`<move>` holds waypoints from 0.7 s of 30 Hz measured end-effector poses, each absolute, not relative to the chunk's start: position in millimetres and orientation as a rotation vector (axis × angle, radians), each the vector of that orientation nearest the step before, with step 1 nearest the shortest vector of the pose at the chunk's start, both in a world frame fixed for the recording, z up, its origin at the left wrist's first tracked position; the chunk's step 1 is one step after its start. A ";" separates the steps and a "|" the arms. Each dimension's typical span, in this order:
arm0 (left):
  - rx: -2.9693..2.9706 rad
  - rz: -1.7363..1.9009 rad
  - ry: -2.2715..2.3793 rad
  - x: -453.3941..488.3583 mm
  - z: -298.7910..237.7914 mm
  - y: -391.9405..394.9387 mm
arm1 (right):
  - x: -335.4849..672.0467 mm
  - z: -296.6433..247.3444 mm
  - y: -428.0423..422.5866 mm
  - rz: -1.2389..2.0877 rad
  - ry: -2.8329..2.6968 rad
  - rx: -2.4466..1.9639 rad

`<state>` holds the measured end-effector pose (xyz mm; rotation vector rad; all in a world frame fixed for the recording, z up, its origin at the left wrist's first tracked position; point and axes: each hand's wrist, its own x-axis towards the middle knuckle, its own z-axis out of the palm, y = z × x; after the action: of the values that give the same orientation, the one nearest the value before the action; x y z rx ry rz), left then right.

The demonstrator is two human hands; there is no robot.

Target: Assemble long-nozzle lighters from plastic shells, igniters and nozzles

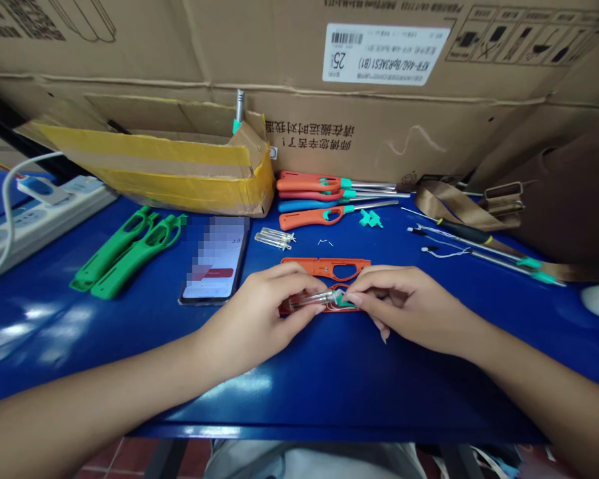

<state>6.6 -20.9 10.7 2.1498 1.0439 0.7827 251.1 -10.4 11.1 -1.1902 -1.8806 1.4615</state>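
Note:
My left hand (pixel 259 309) and my right hand (pixel 404 303) meet over an orange lighter shell half (pixel 329 267) lying flat on the blue table (pixel 329 386). Between the fingertips of both hands is a clear plastic tube (pixel 314 299) with a teal piece (pixel 344 303) at its right end. Both hands pinch this tube just above a second orange shell part, mostly hidden under my fingers.
Assembled orange and blue long lighters (pixel 319 196) lie behind. Green shell halves (pixel 130 249) and a phone (pixel 214 261) sit at left. Also here: clear tubes (pixel 274 237), a yellow-taped cardboard box (pixel 170 166), a power strip (pixel 40 213), metal rods with wires (pixel 479 249), a brown strap (pixel 459 206).

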 end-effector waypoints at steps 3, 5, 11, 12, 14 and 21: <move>2.160 0.795 1.051 5.4 9.6 -21.2 | 252.3 11.3 -11.0 1.457 -1.901 -1.191; 2.171 0.806 1.058 5.0 9.1 -20.8 | 253.1 11.3 -11.2 1.446 -1.922 -1.190; 2.186 0.803 1.037 6.3 8.7 -18.9 | 253.7 11.7 -11.1 1.409 -2.011 -1.180; 2.187 0.799 1.035 6.3 8.6 -18.9 | 253.9 11.8 -11.2 1.410 -2.015 -1.181; 2.188 0.797 1.033 6.2 8.0 -19.1 | 254.4 11.6 -11.4 1.416 -2.020 -1.182; 2.196 0.780 1.027 5.3 7.2 -19.3 | 254.3 9.6 -10.9 1.435 -1.998 -1.186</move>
<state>5.3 -19.3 7.2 2.1958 1.0275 0.7800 254.3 -10.9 9.6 -1.1862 -1.9979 1.4353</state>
